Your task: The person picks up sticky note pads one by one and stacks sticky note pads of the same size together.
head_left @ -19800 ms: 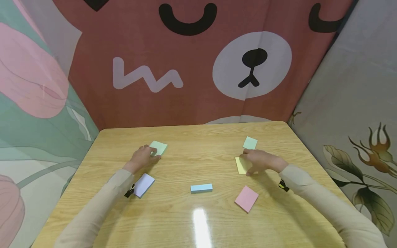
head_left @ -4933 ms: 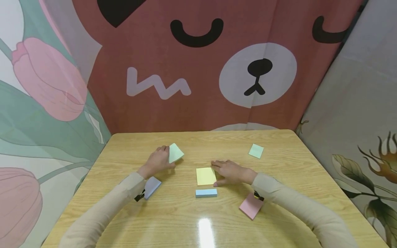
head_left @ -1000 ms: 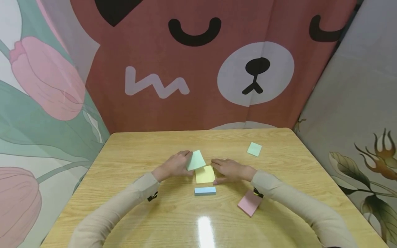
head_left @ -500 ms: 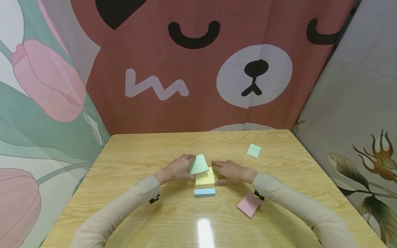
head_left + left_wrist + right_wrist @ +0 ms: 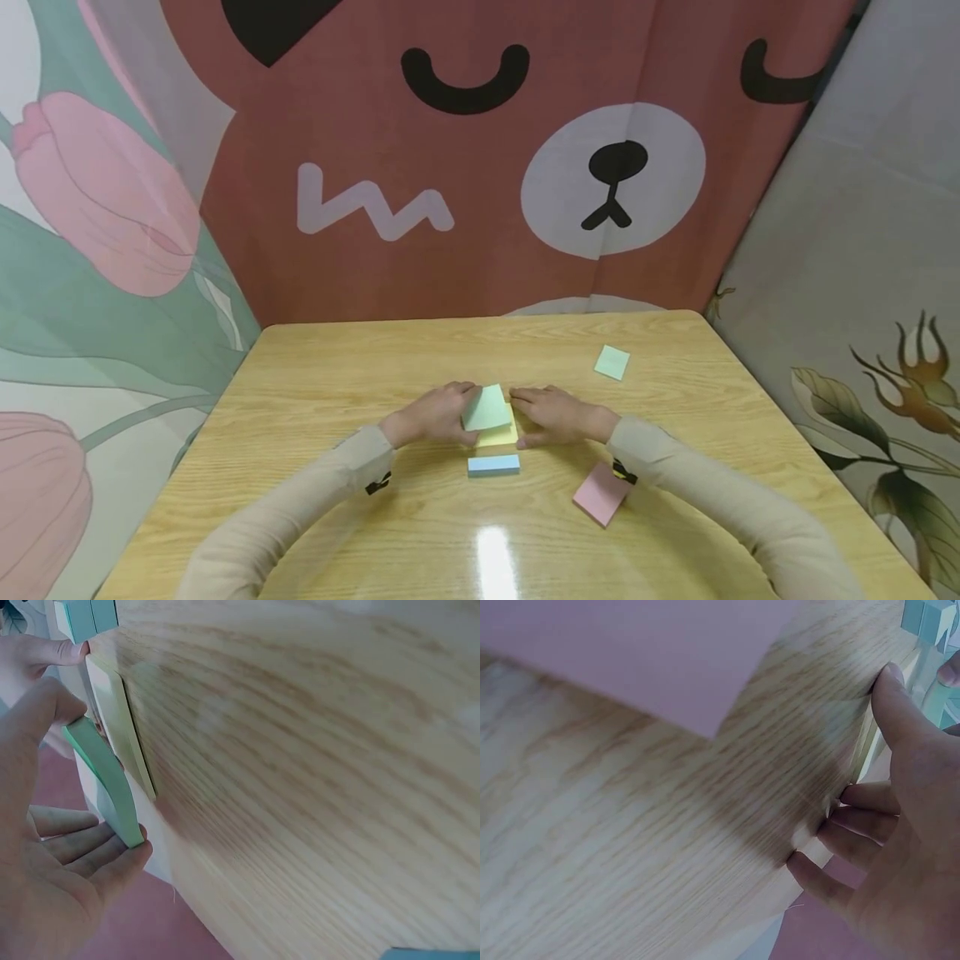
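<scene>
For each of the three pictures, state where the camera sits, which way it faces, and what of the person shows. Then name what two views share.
Head: worn on the head, looking forward and down at the table; both sleeves, left hand and right hand show.
Left wrist: beside the left hand, facing along the tabletop; fingers pinch the green pad over the yellow pad.
Right wrist: beside the right hand, facing the wood; its fingertips meet the yellow pad's edge.
Shared: head and left wrist both show the green pad above the yellow pad.

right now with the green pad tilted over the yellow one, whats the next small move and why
Probably lower the green pad flat onto the yellow pad and square the edges. The left hand holds it tilted just above, and the right hand steadies the yellow pad's side.
</scene>
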Demonstrator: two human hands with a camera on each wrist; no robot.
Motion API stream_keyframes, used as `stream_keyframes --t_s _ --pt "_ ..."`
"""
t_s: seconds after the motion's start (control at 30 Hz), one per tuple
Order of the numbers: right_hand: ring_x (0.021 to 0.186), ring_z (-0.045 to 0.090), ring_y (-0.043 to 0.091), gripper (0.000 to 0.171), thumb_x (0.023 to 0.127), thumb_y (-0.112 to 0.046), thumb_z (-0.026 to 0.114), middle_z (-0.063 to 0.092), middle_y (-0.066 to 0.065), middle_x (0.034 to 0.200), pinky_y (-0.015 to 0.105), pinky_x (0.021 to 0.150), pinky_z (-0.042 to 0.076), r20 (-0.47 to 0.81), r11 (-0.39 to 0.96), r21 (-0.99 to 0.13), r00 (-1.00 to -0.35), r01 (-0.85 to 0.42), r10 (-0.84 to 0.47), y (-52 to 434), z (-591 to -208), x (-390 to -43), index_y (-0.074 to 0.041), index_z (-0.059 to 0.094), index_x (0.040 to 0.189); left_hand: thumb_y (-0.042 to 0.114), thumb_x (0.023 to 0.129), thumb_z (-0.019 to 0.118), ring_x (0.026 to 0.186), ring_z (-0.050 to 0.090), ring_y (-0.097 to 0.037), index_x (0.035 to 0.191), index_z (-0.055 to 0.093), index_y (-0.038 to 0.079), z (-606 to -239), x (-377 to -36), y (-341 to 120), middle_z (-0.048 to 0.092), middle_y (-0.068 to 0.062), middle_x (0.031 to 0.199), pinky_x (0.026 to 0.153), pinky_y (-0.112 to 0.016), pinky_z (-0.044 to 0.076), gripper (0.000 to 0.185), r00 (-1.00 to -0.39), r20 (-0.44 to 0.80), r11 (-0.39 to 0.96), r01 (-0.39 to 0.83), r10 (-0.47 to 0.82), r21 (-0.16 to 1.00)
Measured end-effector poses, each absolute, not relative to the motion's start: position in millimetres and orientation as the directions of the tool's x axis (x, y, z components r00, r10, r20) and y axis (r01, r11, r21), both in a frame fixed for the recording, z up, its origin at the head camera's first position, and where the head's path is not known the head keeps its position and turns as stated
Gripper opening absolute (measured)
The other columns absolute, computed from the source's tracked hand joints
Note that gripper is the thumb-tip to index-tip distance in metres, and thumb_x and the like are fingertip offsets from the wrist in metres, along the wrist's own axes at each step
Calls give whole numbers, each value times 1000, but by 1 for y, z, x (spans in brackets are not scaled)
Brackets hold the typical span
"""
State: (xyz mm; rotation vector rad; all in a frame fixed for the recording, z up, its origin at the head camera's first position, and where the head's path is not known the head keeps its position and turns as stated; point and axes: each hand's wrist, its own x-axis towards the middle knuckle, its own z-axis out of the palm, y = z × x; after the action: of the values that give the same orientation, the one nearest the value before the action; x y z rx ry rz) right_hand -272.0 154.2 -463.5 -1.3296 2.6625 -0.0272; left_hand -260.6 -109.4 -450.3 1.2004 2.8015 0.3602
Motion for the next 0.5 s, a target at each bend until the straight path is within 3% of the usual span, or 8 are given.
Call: stream_keyframes --t_s 0.5 --pt "140 34 36 85 95 -55 57 28 24 156 58 104 36 -143 607 -100 -592 -788 -793 155 -462 -271 6 33 150 36 83 75 102 58 -18 142 45 -5 -452 -263 -100 57 -16 131 77 -23 51 77 -657 -10 637 727 754 256"
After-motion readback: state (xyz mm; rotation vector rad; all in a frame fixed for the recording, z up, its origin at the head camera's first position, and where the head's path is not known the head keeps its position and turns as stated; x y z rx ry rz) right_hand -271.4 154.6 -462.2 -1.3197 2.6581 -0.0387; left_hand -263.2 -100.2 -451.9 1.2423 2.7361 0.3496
